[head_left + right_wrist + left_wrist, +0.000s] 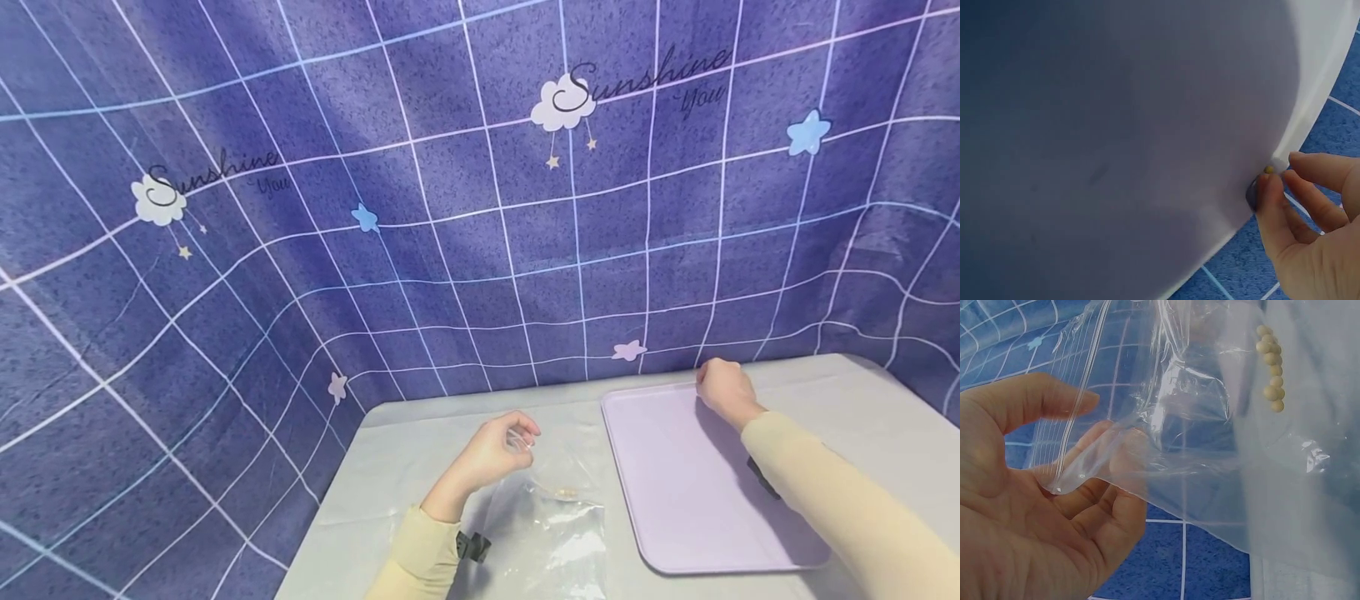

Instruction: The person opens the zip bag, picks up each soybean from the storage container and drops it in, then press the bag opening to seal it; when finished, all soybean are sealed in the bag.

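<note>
My left hand [491,450] grips the top edge of a clear zip bag [1191,475], with the zip strip running between thumb and fingers. Several round, pale yellow beans [1270,358] lie in a short row inside the bag, showing as a small patch in the head view. Across the table, my right hand [725,389] is at the far rim of a lilac tray [697,483]. In the right wrist view its thumb and fingertips pinch one small yellow bean [1269,169] at the tray's edge. How firmly the bean is held is hard to see.
The tray lies on a table with a pale grey cover [352,492], right of the bag. A blue-purple grid-patterned curtain [450,292] with stars and clouds stands behind the table and along its left side.
</note>
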The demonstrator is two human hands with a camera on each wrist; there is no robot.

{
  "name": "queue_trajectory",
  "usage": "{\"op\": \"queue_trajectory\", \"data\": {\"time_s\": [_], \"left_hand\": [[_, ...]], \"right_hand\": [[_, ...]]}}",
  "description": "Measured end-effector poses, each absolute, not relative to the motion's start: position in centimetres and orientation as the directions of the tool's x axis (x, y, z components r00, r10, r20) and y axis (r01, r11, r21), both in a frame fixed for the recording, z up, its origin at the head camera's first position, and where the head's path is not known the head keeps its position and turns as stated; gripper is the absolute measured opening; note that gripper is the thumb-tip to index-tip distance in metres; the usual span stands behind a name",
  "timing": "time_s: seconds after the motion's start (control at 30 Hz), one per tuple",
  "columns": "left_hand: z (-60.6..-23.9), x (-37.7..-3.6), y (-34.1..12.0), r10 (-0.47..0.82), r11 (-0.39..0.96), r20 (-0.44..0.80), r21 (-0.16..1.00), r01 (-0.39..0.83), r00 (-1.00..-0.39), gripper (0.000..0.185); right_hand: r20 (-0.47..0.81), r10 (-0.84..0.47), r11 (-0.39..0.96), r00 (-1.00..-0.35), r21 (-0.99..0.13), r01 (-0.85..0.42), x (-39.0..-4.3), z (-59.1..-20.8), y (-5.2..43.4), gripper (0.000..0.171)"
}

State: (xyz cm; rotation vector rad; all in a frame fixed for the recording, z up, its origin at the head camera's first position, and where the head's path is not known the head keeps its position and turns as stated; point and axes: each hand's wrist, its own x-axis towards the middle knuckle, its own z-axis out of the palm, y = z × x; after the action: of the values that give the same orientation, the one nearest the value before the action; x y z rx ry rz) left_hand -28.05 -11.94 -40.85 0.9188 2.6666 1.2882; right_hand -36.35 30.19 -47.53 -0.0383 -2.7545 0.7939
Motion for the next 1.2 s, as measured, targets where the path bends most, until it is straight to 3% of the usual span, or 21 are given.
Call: {"op": "queue_trajectory", "data": {"time_s": [0.4, 0.73, 0.87, 1.0, 1.1, 1.2], "left_hand": [[-41.2, -28.2, -12.1, 0.528, 0.493, 0.209, 0.714, 0.497, -0.823, 0.034], [-41.2, -28.5, -11.9, 0.531, 0.486, 0.212, 0.716, 0.5, -0.82, 0.034], [-41.2, -28.4, -11.9, 0.531, 0.482, 0.211, 0.721, 0.498, -0.821, 0.034], [-41.1, -28.3, -11.9, 0.532, 0.483, 0.208, 0.722, 0.495, -0.821, 0.034], [-41.1, -28.3, -11.8, 0.53, 0.484, 0.204, 0.724, 0.491, -0.823, 0.035], [-41.0, -28.2, -11.8, 0.526, 0.489, 0.198, 0.726, 0.485, -0.827, 0.035]], "right_hand": [[0.256, 0.029, 0.895, -0.966, -0.437, -0.089, -37.6, -48.5, 30.3, 0.025], [0.358, -0.018, 0.859, -0.934, -0.472, -0.197, -36.6, -48.0, 28.9, 0.015], [0.284, -0.047, 0.706, -0.958, -0.668, -0.233, -35.8, -47.4, 27.1, 0.007], [0.119, -0.085, 0.428, -0.989, -0.892, -0.144, -34.7, -46.8, 24.6, 0.017], [0.082, -0.143, 0.277, -0.986, -0.953, -0.12, -33.7, -46.1, 22.4, 0.022], [0.082, -0.204, 0.21, -0.976, -0.97, -0.125, -32.6, -45.2, 20.0, 0.023]]}}
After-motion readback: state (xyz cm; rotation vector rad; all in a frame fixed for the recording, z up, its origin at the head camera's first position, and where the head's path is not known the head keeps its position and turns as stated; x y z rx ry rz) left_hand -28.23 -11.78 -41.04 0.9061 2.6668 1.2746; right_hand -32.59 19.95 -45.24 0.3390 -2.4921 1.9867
